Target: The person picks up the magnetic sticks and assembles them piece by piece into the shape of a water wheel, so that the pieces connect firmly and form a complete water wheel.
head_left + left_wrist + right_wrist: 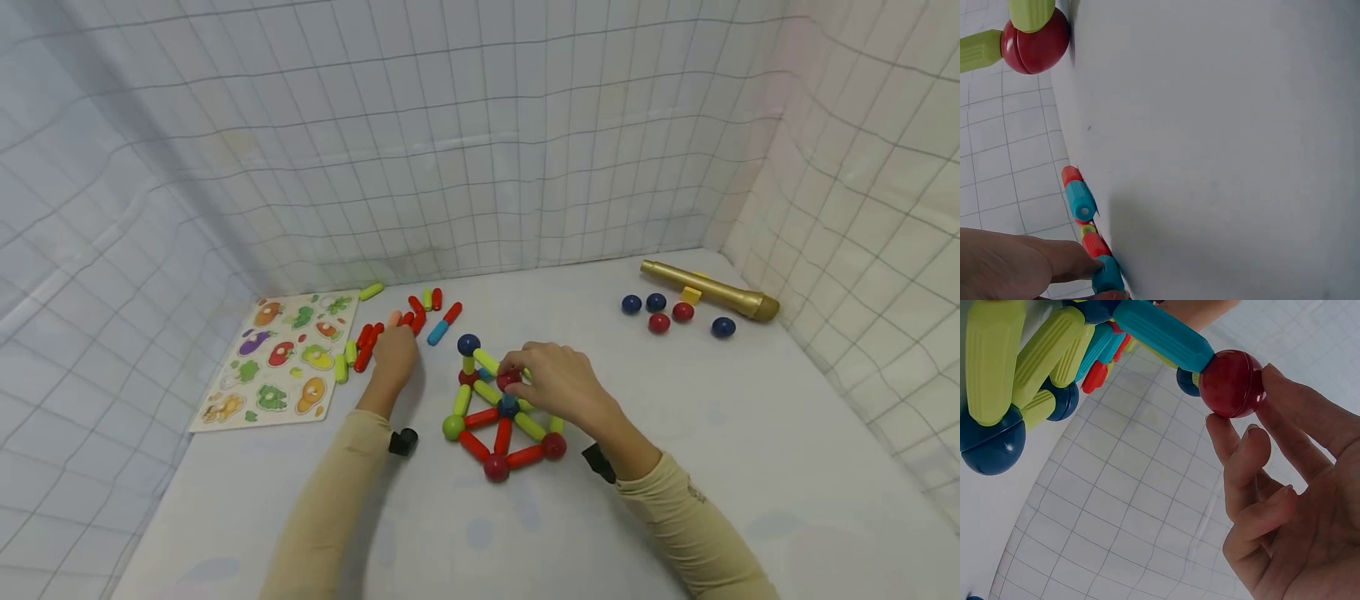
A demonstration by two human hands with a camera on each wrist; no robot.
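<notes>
A frame of magnetic rods and balls point(503, 437) stands mid-table, with red, lime and blue rods joined at coloured balls. My right hand point(558, 382) pinches a red ball point(1233, 384) between thumb and fingertips. That ball sits on the end of a blue rod point(1163, 336) which rises from a dark blue ball of the frame. Left of the frame, my left hand point(395, 357) reaches into a scatter of loose rods point(367, 348). In the left wrist view its thumb and a finger pinch a red-and-blue rod point(1107, 275), partly hidden by the hand.
A board with vegetable pictures point(273, 362) lies at the left. Loose blue and red balls point(658, 323) rest at the back right, beside a gold microphone-shaped toy point(708, 289) and a small yellow block point(691, 295). Grid-patterned sheeting point(480, 142) walls the table's back and sides.
</notes>
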